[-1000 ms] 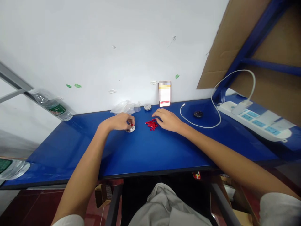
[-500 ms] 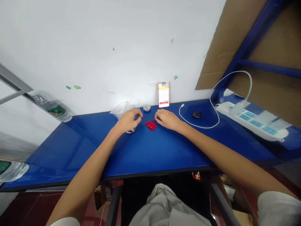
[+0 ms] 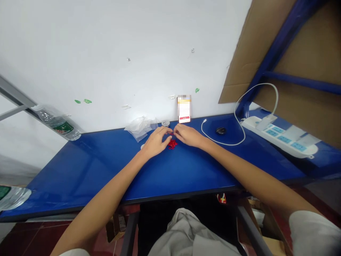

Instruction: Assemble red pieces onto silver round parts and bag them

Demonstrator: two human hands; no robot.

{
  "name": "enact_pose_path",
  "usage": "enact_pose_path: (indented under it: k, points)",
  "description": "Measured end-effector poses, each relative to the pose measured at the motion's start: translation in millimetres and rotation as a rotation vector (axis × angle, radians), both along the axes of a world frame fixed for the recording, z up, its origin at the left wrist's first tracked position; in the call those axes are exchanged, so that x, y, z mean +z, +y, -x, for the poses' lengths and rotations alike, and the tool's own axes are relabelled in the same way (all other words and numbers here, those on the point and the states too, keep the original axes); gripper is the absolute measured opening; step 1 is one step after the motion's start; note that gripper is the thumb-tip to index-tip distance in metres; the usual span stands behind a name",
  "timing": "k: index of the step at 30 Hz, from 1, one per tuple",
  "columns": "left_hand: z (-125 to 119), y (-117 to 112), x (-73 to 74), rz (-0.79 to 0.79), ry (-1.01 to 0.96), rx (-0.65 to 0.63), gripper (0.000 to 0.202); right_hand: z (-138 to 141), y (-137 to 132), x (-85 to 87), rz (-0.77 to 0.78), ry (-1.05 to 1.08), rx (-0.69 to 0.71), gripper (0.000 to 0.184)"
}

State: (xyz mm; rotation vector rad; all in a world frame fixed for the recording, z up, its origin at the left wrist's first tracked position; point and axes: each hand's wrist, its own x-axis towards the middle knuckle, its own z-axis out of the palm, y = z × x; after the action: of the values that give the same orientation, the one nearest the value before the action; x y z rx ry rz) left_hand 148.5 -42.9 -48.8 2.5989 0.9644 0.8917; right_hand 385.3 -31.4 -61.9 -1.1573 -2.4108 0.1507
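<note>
My two hands meet fingertip to fingertip over a small heap of red clips [image 3: 173, 144] on the blue table [image 3: 170, 170]. The fingers of my left hand [image 3: 156, 142] are pinched together and touch a small red piece held just above the heap. My right hand [image 3: 188, 135] pinches the same piece from the other side. A flat silver disc [image 3: 143, 146] lies on the table, mostly hidden behind my left wrist.
A crumpled clear bag [image 3: 139, 125], a small silver cap [image 3: 165, 123] and an upright phone [image 3: 184, 108] stand along the wall. A white cable [image 3: 223, 142], a black puck [image 3: 221, 131] and a power strip [image 3: 282, 137] lie right. Plastic bottles [image 3: 58, 123] lie left.
My left hand left the silver disc and moved right to the red heap. My right hand lifted from the heap and met it, both now pinching a red piece.
</note>
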Motion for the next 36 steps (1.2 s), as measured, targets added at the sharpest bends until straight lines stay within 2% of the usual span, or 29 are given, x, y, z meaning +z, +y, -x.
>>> enact_pose_path:
  k: [3,6,9,12,14,16,19,21,23,25,27,29,32,36]
  points:
    - [2,0,2.4,-0.011,-0.03,-0.048,0.035,6,1,2.6,0.218,0.332,0.043,0.012]
    - [8,3,4.8,-0.079,-0.025,-0.059,0.027,14,1,1.6,0.451,0.587,0.136,0.017]
    - [13,6,7.1,-0.126,0.01,-0.057,0.025,21,1,-3.0,0.605,0.736,0.182,0.028]
    - [18,8,9.3,-0.14,0.095,-0.029,0.025,24,7,-5.0,0.682,0.789,0.207,0.036]
    - [22,11,10.6,-0.152,0.163,0.023,0.026,24,17,-2.2,0.685,0.756,0.201,0.034]
    - [27,15,11.7,-0.162,0.196,0.091,0.026,23,32,3.5,0.611,0.683,0.142,0.027]
    - [34,22,12.6,-0.134,0.122,0.17,0.022,25,57,12.2,0.282,0.414,-0.014,0.017]
    - [36,25,11.9,-0.079,0.017,0.183,0.018,28,72,15.4,0.053,0.149,-0.037,0.023]
    - [35,26,9.7,0.02,-0.086,0.172,0.017,33,83,16.5,-0.037,-0.085,-0.029,0.031]
    - [32,26,6.6,0.148,-0.168,0.155,0.019,38,91,16.9,-0.018,-0.245,-0.03,0.033]
    - [29,26,3.9,0.248,-0.244,0.144,0.021,41,96,17.8,0.025,-0.318,-0.049,0.027]
    - [27,26,2.9,0.292,-0.315,0.155,0.021,44,100,20.0,0.053,-0.323,-0.093,0.027]
    - [27,28,4.0,0.344,-0.403,0.194,0.018,45,106,24.9,0.082,-0.309,-0.168,0.042]
    - [32,33,2.9,0.416,-0.456,0.22,0.021,45,111,29.4,0.139,-0.304,-0.164,0.051]
